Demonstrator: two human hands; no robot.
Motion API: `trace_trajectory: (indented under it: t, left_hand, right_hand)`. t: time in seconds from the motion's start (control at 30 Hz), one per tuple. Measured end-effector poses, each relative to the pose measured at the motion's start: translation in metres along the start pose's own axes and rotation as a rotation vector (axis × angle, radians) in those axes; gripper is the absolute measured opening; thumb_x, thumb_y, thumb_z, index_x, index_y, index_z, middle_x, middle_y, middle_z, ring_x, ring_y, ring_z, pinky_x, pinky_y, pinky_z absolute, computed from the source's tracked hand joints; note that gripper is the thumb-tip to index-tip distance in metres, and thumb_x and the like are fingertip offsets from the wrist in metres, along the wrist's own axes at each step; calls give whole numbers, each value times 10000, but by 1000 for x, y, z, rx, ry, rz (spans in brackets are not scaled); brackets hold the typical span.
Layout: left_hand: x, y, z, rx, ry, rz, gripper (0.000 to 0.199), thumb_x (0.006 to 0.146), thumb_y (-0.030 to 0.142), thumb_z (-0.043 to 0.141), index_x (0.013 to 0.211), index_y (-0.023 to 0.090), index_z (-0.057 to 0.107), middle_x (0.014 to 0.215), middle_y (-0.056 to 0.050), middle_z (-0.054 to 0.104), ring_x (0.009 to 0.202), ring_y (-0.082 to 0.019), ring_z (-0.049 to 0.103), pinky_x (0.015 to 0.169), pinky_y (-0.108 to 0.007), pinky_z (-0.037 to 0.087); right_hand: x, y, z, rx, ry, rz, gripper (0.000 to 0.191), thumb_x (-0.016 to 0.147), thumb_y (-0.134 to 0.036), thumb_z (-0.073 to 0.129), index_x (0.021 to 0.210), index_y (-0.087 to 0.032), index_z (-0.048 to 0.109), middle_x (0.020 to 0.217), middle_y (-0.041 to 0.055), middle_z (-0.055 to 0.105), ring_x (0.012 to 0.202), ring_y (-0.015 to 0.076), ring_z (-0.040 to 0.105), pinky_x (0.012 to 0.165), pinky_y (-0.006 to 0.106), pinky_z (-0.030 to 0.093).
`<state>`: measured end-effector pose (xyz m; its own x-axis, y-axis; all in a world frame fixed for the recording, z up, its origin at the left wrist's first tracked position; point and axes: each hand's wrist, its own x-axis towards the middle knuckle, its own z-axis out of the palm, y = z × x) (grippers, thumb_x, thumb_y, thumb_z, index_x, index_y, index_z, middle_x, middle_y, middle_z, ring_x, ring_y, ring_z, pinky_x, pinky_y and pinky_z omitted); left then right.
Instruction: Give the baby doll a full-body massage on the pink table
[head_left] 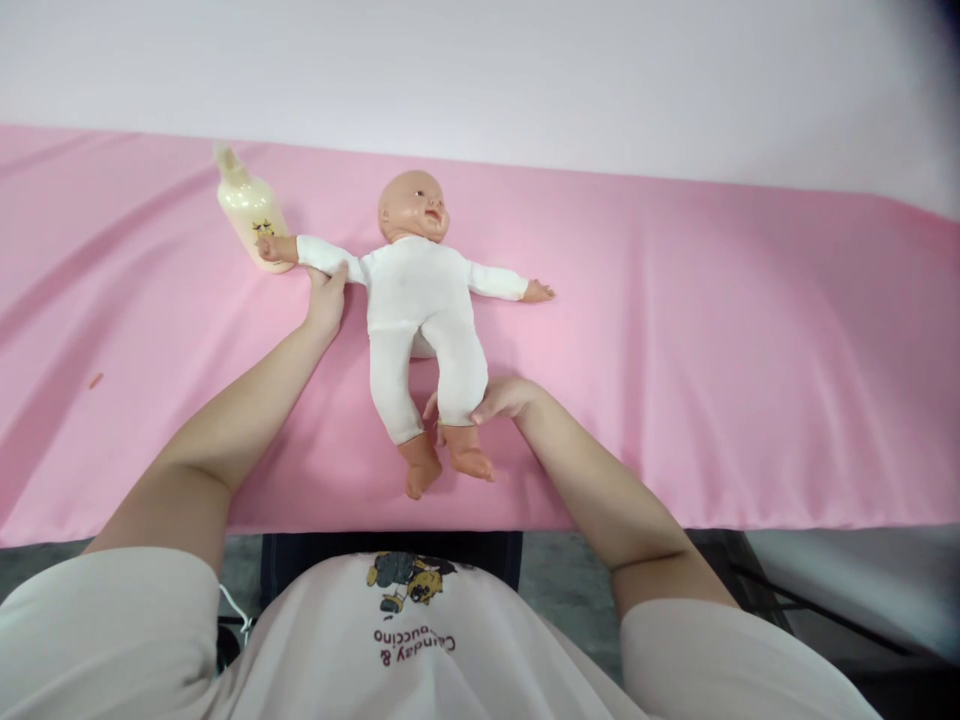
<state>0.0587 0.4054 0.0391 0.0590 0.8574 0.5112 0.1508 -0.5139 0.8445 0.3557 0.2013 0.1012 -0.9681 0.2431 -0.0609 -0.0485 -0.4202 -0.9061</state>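
Observation:
A baby doll (420,285) in a white suit lies on its back on the pink cloth, its head turned to the right. My left hand (328,297) grips the doll's arm on the left, thumb along the sleeve and the fingers hidden beneath it. Around the lower part of the leg on the right is my right hand (504,400), with its thumb at the outer side and fingertips showing between the legs. A cream pump bottle (253,215) lies tilted at the upper left, and the doll's small hand overlaps its lower end.
Pink cloth (712,370) covers the table, with folds and a front edge close to my body. A small orange-brown piece (95,381) lies at the far left. Behind the table is a white surface (480,80).

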Motion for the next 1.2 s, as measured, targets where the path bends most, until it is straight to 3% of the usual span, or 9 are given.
trace_trajectory:
  t: [0.23, 0.4, 0.5, 0.6, 0.73, 0.87, 1.0, 1.2]
  left_hand:
    - [-1, -1, 2, -17, 99, -41, 731, 943, 813, 362, 1491, 331, 329, 1508, -119, 519, 1380, -213, 548, 1178, -441, 458]
    - [-6, 16, 3, 58, 56, 35, 663, 977, 763, 362, 1470, 324, 421, 1444, -110, 578, 1358, -243, 567, 1188, -466, 438]
    - [-7, 25, 3, 95, 6, 86, 634, 992, 721, 390, 1462, 303, 470, 1440, -115, 578, 1405, -266, 522, 1244, -488, 363]
    - [-10, 34, 4, 140, -63, 167, 608, 1002, 670, 418, 1463, 282, 499, 1475, -128, 540, 1458, -278, 451, 1281, -487, 290]
    - [-15, 48, 8, 235, -171, 256, 512, 994, 626, 478, 1385, 316, 596, 1459, -116, 535, 1421, -320, 457, 1248, -537, 295]
    - [-18, 54, 12, 308, -247, 304, 410, 1010, 572, 456, 1297, 370, 670, 1478, -80, 517, 1417, -335, 447, 1213, -561, 307]
    - [-17, 55, 11, 332, -246, 297, 419, 1015, 561, 450, 1301, 351, 672, 1480, -90, 515, 1413, -324, 451, 1205, -538, 318]
    - [-13, 44, 8, 211, -157, 211, 560, 973, 641, 517, 1390, 269, 555, 1451, -132, 545, 1411, -307, 468, 1242, -508, 298]
  right_hand:
    - [-2, -4, -2, 22, -152, 38, 792, 747, -375, 889, 1391, -109, 512, 1065, 135, 759, 974, 235, 745, 856, 335, 592]
    - [-2, 0, -1, 59, -176, -74, 713, 766, -440, 867, 1320, -120, 552, 1027, 121, 754, 880, 209, 733, 719, 294, 590]
    - [-2, 4, 2, 116, -101, -205, 640, 790, -633, 777, 1146, -128, 610, 832, 67, 729, 631, 150, 640, 536, 248, 492]
    - [-3, 6, 5, 137, 77, -259, 667, 744, -766, 710, 1021, -166, 619, 645, -3, 645, 481, 117, 495, 492, 261, 417]
    - [-1, 3, 5, 140, 426, -289, 589, 807, -727, 645, 973, -162, 629, 609, -15, 576, 513, 124, 504, 559, 290, 455]
    - [4, -1, 0, 174, 598, -239, 535, 890, -685, 580, 919, -153, 630, 572, -17, 555, 501, 108, 522, 510, 248, 434]
    - [7, -3, -1, 177, 655, -200, 551, 861, -690, 609, 899, -142, 645, 556, -8, 586, 468, 102, 501, 464, 234, 397]
    - [2, -8, 14, 178, 584, -175, 602, 772, -691, 692, 1003, -137, 654, 691, 40, 661, 574, 141, 597, 488, 237, 427]
